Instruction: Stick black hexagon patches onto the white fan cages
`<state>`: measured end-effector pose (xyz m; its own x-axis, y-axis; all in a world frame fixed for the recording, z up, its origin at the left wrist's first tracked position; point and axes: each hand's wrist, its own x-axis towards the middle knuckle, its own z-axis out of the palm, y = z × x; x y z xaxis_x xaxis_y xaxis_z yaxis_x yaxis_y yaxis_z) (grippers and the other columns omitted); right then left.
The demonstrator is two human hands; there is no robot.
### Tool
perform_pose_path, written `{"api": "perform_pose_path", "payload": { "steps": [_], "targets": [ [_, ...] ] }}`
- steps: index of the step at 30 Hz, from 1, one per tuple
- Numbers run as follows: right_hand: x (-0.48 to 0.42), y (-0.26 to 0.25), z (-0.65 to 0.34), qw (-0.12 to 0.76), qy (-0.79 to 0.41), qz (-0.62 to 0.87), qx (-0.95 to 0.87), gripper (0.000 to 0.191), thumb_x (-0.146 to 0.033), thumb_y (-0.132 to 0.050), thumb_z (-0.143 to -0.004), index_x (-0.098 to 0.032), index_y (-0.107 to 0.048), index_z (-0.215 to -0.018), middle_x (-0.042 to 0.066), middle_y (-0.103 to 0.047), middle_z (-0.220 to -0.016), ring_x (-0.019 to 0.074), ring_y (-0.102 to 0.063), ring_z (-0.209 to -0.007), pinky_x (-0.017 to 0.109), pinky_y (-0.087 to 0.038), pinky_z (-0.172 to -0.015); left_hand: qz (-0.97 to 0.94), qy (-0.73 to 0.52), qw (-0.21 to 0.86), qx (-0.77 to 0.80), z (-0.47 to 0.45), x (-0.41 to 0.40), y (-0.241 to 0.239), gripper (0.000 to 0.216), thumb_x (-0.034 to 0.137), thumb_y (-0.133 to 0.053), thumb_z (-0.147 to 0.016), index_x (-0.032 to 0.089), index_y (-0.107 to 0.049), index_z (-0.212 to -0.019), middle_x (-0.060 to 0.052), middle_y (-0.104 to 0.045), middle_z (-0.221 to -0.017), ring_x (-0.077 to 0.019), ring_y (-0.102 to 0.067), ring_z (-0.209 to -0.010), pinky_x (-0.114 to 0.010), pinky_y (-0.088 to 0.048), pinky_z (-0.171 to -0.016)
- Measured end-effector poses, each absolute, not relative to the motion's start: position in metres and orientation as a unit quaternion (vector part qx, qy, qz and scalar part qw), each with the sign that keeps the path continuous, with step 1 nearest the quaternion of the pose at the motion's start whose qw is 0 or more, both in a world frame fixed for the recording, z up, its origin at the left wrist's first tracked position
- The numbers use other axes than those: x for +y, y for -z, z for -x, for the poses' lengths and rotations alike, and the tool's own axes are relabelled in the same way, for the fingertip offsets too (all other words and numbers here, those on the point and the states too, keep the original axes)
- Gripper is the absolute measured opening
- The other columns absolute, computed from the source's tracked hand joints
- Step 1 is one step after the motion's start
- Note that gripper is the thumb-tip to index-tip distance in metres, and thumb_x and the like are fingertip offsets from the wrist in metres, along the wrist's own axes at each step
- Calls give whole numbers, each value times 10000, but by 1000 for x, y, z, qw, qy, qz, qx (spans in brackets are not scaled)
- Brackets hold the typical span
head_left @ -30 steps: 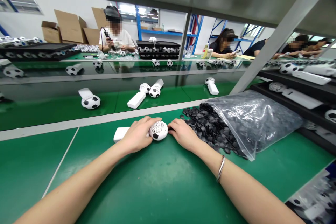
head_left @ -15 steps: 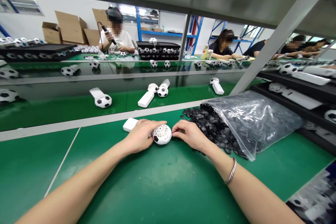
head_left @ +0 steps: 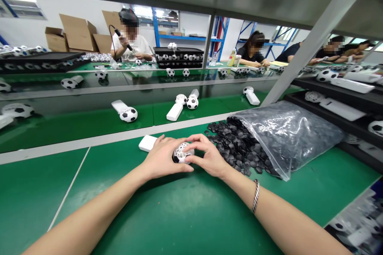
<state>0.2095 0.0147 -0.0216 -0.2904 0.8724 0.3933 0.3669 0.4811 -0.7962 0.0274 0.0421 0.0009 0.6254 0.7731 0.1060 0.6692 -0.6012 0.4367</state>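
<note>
Just beyond the middle of the green bench sits a white handheld fan with a soccer-ball head and an openwork grille. Its white handle sticks out to the left behind my left hand. My left hand is closed round the left side of the ball, thumb along its near edge. From the right, my right hand has its fingertips and thumb pressed on the ball's right side; whether a small piece is under them is hidden. Black flat pieces lie heaped just right of my right hand.
The heap spills from a clear plastic bag. Black trays of fans stand at the right. Beyond the bench edge, a green conveyor belt carries several more fans. A slanted metal post rises at right. Co-workers sit across the line.
My right hand has moved left from beside the ball onto its right side. My left thumb now reaches along the ball's near edge. The fans on the near belt have shifted right.
</note>
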Motion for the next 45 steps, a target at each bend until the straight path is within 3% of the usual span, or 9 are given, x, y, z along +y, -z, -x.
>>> {"api": "perform_pose_path", "payload": {
  "steps": [4,8,17,22,26,31,36,40,45],
  "targets": [
    [17,24,-208,419,-363,421,-718,402,-264,-668,-703,-221,-517,-1073,67,-485,-1194,196,-449,-1115,323,-436,-836,-877,-164,172,418,-30,40,1,639,588,-591,-642,291,-464,-1193,-17,-580,-1131,-255,-487,-1056,-521,-170,-1024],
    [17,25,-206,409,-434,390,-702,345,-239,-552,-796,-200,-429,-1117,65,-531,-1135,155,-529,-1013,299,-452,-822,-869,-180,171,429,-31,38,2,594,542,-599,-656,301,-474,-1184,0,-602,-1083,-243,-507,-1024,-513,-174,-1027],
    [18,20,-210,392,-346,429,-737,289,-285,-512,-827,-215,-444,-1099,42,-565,-1077,147,-556,-956,293,-450,-805,-871,-184,201,410,-28,39,3,525,479,-619,-674,282,-503,-1146,2,-604,-1008,-230,-498,-969,-475,-184,-1027],
    [19,7,-237,207,-165,594,-760,209,-369,-631,-723,-208,-592,-851,48,-554,-886,208,-543,-865,340,-427,-727,-877,-208,156,404,-26,40,6,694,580,-660,-573,216,-491,-1140,-72,-509,-1057,-273,-421,-1018,-431,-331,-923],
    [16,4,-242,111,-152,627,-756,118,-272,-652,-705,-223,-593,-795,33,-536,-859,187,-549,-768,288,-396,-616,-883,-176,146,410,-23,41,-3,622,524,-670,-588,255,-519,-1128,-59,-496,-1002,-271,-432,-969,-414,-367,-859],
    [17,9,-241,171,-188,569,-782,84,-163,-609,-709,-196,-532,-721,1,-535,-773,122,-523,-661,241,-379,-589,-875,-145,255,386,-24,35,-6,595,248,-612,-652,315,-425,-1213,-26,-441,-1201,-259,-376,-1098,-387,-338,-938],
    [16,7,-238,281,-302,504,-759,99,-153,-505,-773,-207,-516,-855,-47,-535,-642,94,-497,-590,210,-381,-558,-828,-244,284,418,-31,34,9,354,297,-607,-696,268,-522,-1038,-26,-483,-1108,-242,-396,-1078,-396,-338,-940],
    [13,3,-227,339,-384,458,-726,119,-196,-480,-818,-193,-560,-905,-14,-599,-755,102,-536,-671,219,-416,-615,-808,-281,328,400,-31,39,17,414,283,-650,-674,259,-517,-1065,-30,-487,-1108,-232,-429,-1066,-383,-348,-935],
    [10,3,-220,376,-310,414,-769,155,-187,-498,-833,-197,-637,-900,13,-596,-830,123,-534,-803,253,-417,-759,-795,-300,331,412,-35,37,19,452,291,-665,-660,254,-512,-1083,-46,-491,-1108,-245,-443,-1070,-405,-353,-941]
  ]
}}
